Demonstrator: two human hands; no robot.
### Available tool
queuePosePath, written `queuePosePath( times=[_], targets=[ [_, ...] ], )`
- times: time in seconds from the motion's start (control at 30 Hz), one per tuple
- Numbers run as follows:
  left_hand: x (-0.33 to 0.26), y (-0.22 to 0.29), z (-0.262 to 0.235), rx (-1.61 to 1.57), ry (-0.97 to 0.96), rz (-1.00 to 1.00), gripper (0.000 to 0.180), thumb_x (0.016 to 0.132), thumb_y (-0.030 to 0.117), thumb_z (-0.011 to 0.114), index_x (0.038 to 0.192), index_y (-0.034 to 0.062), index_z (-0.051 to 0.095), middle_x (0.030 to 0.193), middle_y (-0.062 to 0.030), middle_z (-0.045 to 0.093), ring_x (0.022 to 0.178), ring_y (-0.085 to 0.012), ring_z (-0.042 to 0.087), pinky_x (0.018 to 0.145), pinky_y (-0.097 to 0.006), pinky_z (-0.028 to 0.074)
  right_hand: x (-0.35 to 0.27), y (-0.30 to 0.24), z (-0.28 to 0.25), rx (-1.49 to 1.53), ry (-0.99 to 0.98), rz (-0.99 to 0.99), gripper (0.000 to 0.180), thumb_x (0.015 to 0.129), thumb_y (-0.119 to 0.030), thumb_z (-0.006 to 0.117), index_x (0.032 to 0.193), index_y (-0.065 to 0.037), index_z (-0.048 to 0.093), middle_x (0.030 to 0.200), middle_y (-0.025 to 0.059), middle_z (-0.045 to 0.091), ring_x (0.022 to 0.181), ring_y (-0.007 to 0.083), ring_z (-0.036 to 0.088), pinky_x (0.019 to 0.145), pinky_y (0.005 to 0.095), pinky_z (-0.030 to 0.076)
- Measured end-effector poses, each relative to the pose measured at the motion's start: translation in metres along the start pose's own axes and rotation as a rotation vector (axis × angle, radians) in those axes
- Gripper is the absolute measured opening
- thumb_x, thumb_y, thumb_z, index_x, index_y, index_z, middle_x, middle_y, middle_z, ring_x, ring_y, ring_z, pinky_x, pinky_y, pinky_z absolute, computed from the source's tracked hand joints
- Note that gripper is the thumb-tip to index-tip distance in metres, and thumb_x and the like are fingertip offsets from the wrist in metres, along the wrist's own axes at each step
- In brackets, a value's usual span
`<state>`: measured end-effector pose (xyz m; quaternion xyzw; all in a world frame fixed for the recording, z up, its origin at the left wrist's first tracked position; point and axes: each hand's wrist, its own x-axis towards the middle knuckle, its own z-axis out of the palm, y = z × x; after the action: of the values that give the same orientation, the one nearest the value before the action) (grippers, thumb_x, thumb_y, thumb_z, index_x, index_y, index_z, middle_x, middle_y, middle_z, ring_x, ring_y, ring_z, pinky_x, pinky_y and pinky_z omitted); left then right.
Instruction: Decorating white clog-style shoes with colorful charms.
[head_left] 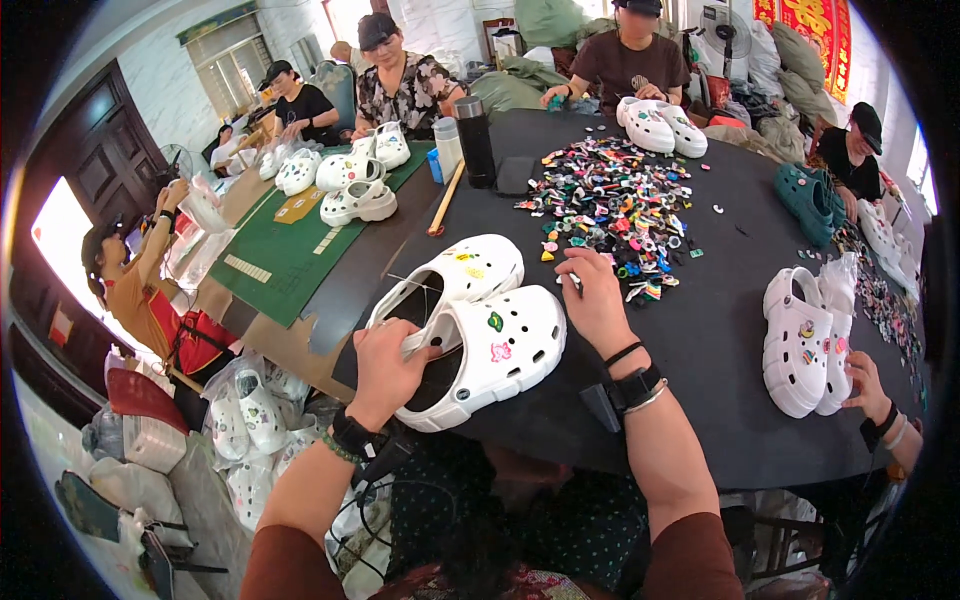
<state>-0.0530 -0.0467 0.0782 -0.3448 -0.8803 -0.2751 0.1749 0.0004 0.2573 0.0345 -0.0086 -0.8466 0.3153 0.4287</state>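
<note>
Two white clogs [470, 320] lie side by side near the table's [720, 400] near edge; the left hand [385, 370] grips the nearer clog's heel strap, the right hand [597, 300] pinches a small charm [572, 281] beside the far charm pile [615, 205].

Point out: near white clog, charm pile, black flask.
near white clog [515, 340], head view: on its perforated toe top.
charm pile [610, 205], head view: on the middle of the heap of coloured pieces.
black flask [477, 148], head view: on its upright body.
</note>
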Motion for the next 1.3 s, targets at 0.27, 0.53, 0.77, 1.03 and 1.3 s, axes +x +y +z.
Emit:
queuePosePath(
  times=[0.27,0.53,0.77,1.03,1.3],
  targets=[
    [-0.011,0.011,0.000,0.029,0.123,0.058,0.020,0.069,0.015,0.077,0.080,0.0044,0.064,0.078,-0.0073,0.060,0.081,-0.0283,0.059,0.080,-0.040,0.035,0.004,-0.004,-0.003,0.021,0.018,-0.018,0.016,0.080,0.004,0.064,0.095,-0.002,0.063,0.109,0.0149,0.065,0.103,0.0346,0.059,0.092,0.0423,0.048],
    [-0.017,0.013,0.000,0.066,0.156,0.030,0.023,0.071,0.021,0.079,0.083,0.0067,0.065,0.082,-0.0064,0.060,0.085,-0.0280,0.058,0.080,-0.041,0.035,0.006,-0.026,-0.004,0.069,-0.021,-0.092,0.018,0.081,0.000,0.065,0.099,-0.003,0.063,0.111,0.0147,0.065,0.108,0.0350,0.059,0.096,0.0424,0.046],
    [-0.016,0.009,0.004,0.051,0.147,0.032,0.024,0.071,0.024,0.079,0.082,0.0068,0.065,0.080,-0.0080,0.059,0.084,-0.0300,0.058,0.079,-0.042,0.035,0.020,-0.092,0.000,0.146,-0.187,-0.273,0.027,0.082,-0.010,0.070,0.107,-0.004,0.062,0.128,0.0182,0.055,0.111,0.0349,0.056,0.098,0.0437,0.045],
    [-0.015,0.012,0.009,0.048,0.193,0.032,0.030,0.069,0.026,0.082,0.083,0.0065,0.065,0.078,-0.0069,0.058,0.082,-0.0287,0.058,0.078,-0.041,0.036,0.033,-0.157,0.026,-0.453,-0.680,-0.428,0.036,0.072,-0.013,0.073,0.107,-0.008,0.066,0.135,0.0183,0.047,0.099,0.0326,0.062,0.075,0.0408,0.054],
    [-0.015,0.006,0.004,0.012,0.169,0.002,0.029,0.067,0.025,0.084,0.082,0.0066,0.067,0.080,-0.0071,0.059,0.088,-0.0290,0.058,0.080,-0.042,0.037,0.039,-0.164,0.056,-0.685,-0.700,-0.324,0.021,0.075,-0.014,0.066,0.093,-0.005,0.072,0.135,0.0269,0.051,0.085,0.0336,0.068,0.068,0.0411,0.057]
  ],
)
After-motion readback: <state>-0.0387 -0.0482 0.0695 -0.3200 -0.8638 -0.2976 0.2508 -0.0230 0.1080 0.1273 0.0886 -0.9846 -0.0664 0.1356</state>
